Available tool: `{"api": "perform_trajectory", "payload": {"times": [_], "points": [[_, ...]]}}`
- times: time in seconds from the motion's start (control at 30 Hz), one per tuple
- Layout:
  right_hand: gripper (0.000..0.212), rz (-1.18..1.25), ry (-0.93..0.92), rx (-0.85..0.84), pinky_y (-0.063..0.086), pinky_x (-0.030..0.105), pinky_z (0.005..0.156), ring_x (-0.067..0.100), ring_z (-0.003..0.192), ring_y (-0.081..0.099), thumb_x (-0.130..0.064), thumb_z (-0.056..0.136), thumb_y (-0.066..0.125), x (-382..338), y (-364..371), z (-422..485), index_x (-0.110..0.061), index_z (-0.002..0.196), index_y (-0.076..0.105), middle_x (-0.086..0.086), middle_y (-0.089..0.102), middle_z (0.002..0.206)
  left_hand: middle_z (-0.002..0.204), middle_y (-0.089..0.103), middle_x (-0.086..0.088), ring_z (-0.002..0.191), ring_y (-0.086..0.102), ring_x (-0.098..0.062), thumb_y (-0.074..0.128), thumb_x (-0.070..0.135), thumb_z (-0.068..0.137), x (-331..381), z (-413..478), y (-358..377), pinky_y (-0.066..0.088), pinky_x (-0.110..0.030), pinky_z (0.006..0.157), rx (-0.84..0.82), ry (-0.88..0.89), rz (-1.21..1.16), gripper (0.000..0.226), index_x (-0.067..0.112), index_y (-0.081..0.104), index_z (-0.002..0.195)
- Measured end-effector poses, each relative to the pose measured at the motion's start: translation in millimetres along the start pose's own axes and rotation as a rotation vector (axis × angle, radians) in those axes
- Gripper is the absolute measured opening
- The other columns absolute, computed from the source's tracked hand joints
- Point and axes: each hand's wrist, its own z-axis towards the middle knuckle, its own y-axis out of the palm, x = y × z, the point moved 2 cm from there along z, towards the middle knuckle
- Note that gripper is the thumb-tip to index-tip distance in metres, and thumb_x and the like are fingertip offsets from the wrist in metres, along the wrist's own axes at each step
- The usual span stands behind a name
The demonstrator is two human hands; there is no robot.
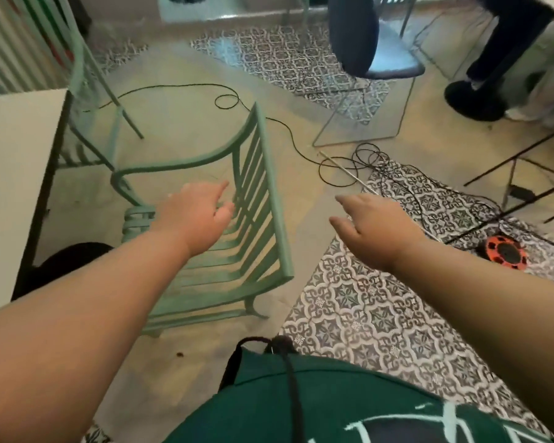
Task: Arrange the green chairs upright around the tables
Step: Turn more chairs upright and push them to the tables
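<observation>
The green chair [253,199] is lying tipped at centre frame, slats running toward upper right. The left hand [195,212] and right hand [375,228] are reaching forward, fingers apart, gripping nothing.

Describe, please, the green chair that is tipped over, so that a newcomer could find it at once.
Start at the white table along the left edge. Just right of it, on the plain floor beside the patterned tiles, lies the tipped green chair, under the open left hand. Unlike the upright green chair behind it, it lies on its side.
</observation>
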Motion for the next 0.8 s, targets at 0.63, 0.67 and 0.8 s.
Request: {"api": "perform_trajectory", "payload": {"times": [0.63, 0.67, 0.8], "points": [[0.071, -0.165, -0.617, -0.160, 0.038, 0.046, 0.111, 0.031, 0.136, 0.049, -0.060, 0.098, 0.024, 114, -60, 262, -0.018, 0.152, 0.042, 0.009, 0.055, 0.148, 0.150, 0.053, -0.011, 0.138, 0.045, -0.032, 0.040, 0.043, 0.103, 96, 104, 26, 0.040, -0.049, 0.106, 0.138, -0.627, -0.122, 0.054, 0.019, 0.046, 0.151], [0.070, -0.173, -0.656, -0.175, 0.037, 0.046, 0.112, 0.030, 0.137, 0.048, -0.060, 0.099, 0.024, 114, -60, 267, -0.018, 0.152, 0.042, 0.008, 0.055, 0.149, 0.151, 0.053, -0.010, 0.138, 0.045, -0.032, 0.039, 0.044, 0.102, 101, 99, 30, 0.040, -0.050, 0.107, 0.147, -0.659, -0.139, 0.055, 0.019, 0.046, 0.151], [0.065, -0.212, -0.844, -0.232, 0.033, 0.045, 0.116, 0.025, 0.142, 0.043, -0.057, 0.102, 0.028, 76, -57, 288, -0.021, 0.155, 0.039, 0.005, 0.051, 0.153, 0.155, 0.048, -0.007, 0.143, 0.040, -0.031, 0.038, 0.044, 0.104, 105, 65, 35, 0.039, -0.053, 0.111, 0.209, -0.860, -0.176, 0.056, 0.022, 0.041, 0.155]]}}
